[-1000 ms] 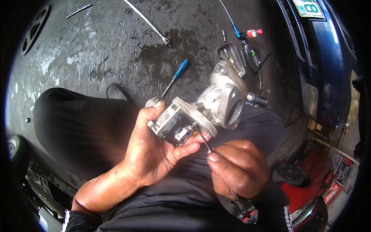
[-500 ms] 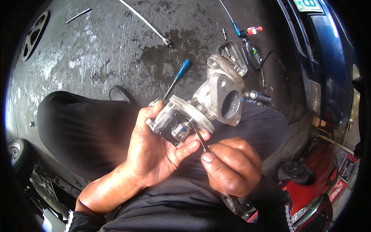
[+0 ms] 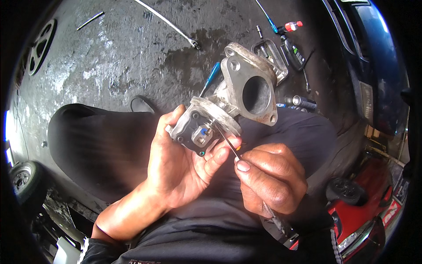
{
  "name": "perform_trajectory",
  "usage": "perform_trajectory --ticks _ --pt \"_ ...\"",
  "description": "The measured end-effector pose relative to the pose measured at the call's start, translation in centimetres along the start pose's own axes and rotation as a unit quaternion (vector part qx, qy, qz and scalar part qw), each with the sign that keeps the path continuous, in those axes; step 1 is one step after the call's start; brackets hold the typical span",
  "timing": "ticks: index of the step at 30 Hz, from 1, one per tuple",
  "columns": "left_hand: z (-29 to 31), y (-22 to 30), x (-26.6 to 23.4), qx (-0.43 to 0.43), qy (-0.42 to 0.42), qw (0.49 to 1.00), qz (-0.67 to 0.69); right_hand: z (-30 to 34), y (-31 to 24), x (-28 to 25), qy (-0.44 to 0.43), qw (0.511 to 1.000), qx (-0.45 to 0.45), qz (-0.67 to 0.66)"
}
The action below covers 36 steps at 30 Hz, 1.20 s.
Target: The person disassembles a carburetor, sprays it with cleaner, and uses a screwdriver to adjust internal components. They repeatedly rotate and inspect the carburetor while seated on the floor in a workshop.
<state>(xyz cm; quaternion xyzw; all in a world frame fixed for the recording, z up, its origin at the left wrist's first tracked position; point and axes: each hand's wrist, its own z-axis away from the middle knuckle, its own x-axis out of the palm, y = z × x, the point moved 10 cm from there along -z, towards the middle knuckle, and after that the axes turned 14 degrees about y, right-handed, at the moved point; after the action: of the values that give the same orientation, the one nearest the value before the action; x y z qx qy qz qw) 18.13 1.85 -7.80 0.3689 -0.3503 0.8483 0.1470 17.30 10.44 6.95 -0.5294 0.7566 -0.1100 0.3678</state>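
Note:
A grey cast-metal EGR valve [image 3: 236, 75] lies tilted in my left hand [image 3: 178, 176], above my lap. My left fingers and thumb wrap round its lower end, which carries a black cover with an electrical socket [image 3: 202, 135]. A flange with a large round opening points toward the upper right. Pinched in my right hand [image 3: 273, 180] is a thin metal pick [image 3: 230, 145]. Its tip reaches the gap between the black cover and the round metal plate; the exact contact is hidden. The pick's rear end emerges below my right fist.
On the stained dark floor lie a blue-handled screwdriver [image 3: 212, 75], a long metal bar [image 3: 169, 23], a metal tray [image 3: 271, 55], a black bottle [image 3: 293, 53] and a spray can [image 3: 304, 102]. A blue vehicle [image 3: 387, 66] stands at right, a wheel [image 3: 26, 176] at left.
The valve has turned, showing its round opening more fully, and its upper end has moved left and up. My right hand has shifted slightly right, the pick still at the valve.

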Motion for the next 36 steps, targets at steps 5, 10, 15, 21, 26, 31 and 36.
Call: perform_trajectory --ticks 5,10,15,21,26,31,36 --pt "-0.2 -0.1 0.0 0.006 0.006 0.999 -0.034 0.1 0.1 0.3 0.022 0.999 -0.027 -0.004" --pt "-0.2 0.1 -0.1 0.019 0.017 0.999 -0.024 0.7 0.1 0.4 0.03 0.999 -0.028 0.013" --pt "-0.1 0.3 -0.2 0.027 0.021 0.999 -0.02 0.7 0.9 0.1 0.052 0.998 0.019 -0.014" --pt "-0.1 0.5 -0.1 0.032 -0.007 0.999 -0.031 0.5 0.2 0.6 0.006 1.0 -0.011 -0.003" --pt "-0.1 0.5 -0.2 0.035 -0.007 0.999 -0.027 0.7 0.4 0.5 0.009 1.0 -0.007 -0.003" --pt "0.1 0.4 -0.3 0.038 0.003 0.999 -0.025 0.9 0.4 0.2 0.043 0.999 -0.025 0.004" --pt "0.1 0.5 -0.3 0.037 0.004 0.999 -0.027 1.0 0.0 0.5 0.021 0.999 -0.043 0.012"
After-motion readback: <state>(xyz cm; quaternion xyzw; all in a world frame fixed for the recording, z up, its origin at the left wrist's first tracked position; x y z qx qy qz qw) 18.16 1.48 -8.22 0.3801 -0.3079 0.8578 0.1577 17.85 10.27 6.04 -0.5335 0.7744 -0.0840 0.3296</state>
